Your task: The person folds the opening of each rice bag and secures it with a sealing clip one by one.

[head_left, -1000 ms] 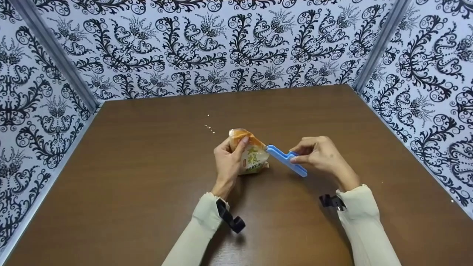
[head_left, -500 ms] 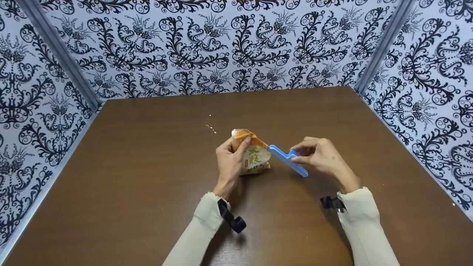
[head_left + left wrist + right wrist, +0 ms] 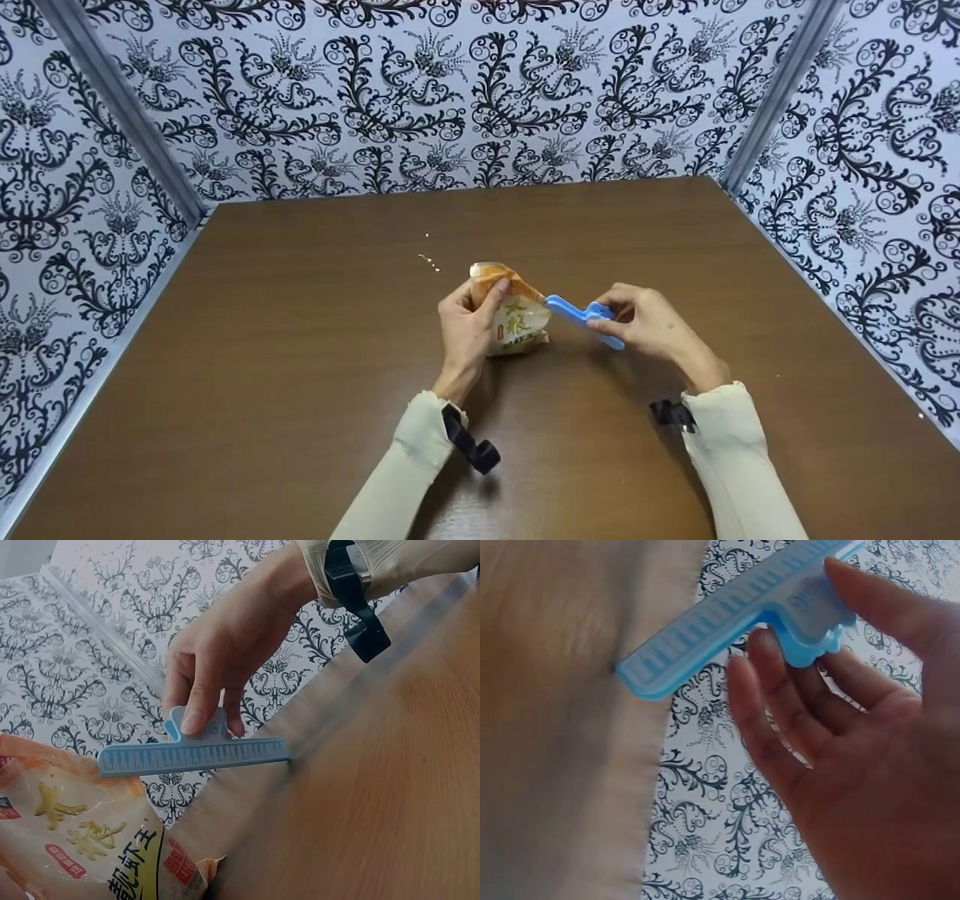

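Note:
A cream and orange snack bag [image 3: 517, 327] with Chinese lettering stands in the middle of the table, its top folded over. My left hand [image 3: 468, 327] grips that folded top, thumb across the front. To the right, my right hand [image 3: 651, 327] pinches the handle of a light blue bag clip [image 3: 567, 308] between thumb and fingers. One end of the clip overlaps the bag's right top corner; the other points out to the right. In the left wrist view the clip [image 3: 193, 757] shows a piano-key pattern along its bar, beside the printed bag [image 3: 75, 821].
The brown wooden table [image 3: 300, 360] carries several small pale crumbs [image 3: 429, 261] behind the bag. A tiny white bit [image 3: 921, 415] lies near the right edge. Patterned walls [image 3: 480, 90] enclose the back and sides. A black strap [image 3: 469, 441] hangs from the left cuff.
My right hand has dipped and turned slightly, tilting the clip so its outer end sits a little higher and shows less. The left hand and bag stay almost still.

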`<state>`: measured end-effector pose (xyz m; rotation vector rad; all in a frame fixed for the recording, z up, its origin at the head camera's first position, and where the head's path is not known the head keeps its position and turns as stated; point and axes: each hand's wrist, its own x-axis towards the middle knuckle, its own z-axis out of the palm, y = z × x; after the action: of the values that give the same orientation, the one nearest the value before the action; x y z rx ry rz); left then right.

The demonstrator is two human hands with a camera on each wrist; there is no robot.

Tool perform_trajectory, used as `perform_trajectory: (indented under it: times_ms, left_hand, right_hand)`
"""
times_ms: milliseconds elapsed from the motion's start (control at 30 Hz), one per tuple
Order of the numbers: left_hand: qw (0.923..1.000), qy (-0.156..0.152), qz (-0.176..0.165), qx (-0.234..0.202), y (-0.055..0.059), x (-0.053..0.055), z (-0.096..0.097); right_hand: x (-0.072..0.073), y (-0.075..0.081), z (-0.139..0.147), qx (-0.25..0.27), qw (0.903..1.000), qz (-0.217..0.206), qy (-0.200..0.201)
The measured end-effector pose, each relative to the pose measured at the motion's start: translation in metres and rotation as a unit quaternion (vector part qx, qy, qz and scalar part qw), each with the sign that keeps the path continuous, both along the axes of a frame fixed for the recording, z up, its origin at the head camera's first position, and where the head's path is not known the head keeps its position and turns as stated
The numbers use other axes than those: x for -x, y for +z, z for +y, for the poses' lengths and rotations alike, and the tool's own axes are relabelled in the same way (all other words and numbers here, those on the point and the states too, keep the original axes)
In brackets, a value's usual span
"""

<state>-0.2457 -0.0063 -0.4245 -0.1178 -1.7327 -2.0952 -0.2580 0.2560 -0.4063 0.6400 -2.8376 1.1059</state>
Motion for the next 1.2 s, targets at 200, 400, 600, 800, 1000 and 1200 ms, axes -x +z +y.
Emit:
perform_trajectory:
  times_ms: [200, 400, 600, 800, 1000, 1200]
  left_hand:
    - [1.0, -0.002, -0.003, 0.001, 0.0, -0.0005, -0.0004]
    - [0.9999, -0.003, -0.009, -0.003, -0.0002, -0.0008, -0.0004]
    - [0.9999, 0.0, -0.015, -0.003, 0.0008, -0.0012, -0.0001]
    - [1.0, 0.001, -0.002, 0.003, -0.001, 0.0002, -0.0001]
    - [1.0, 0.002, 0.0, 0.006, -0.0009, 0.0002, 0.0001]
    - [1.0, 0.004, -0.004, 0.007, 0.0001, -0.0006, 0.0003]
  right_hand:
    - [-0.0004, 0.0009, 0.0015, -0.011, 0.9998, 0.0, -0.014]
    - [-0.0001, 0.0006, 0.0014, -0.025, 0.9994, 0.011, -0.02]
    - [-0.002, 0.0033, 0.003, -0.037, 0.9989, 0.014, -0.025]
    - [-0.0025, 0.0046, 0.004, -0.049, 0.9984, -0.013, -0.025]
    - [-0.004, 0.004, 0.0013, -0.044, 0.9987, -0.014, -0.022]
    - [-0.0064, 0.0037, -0.001, -0.04, 0.999, 0.001, -0.018]
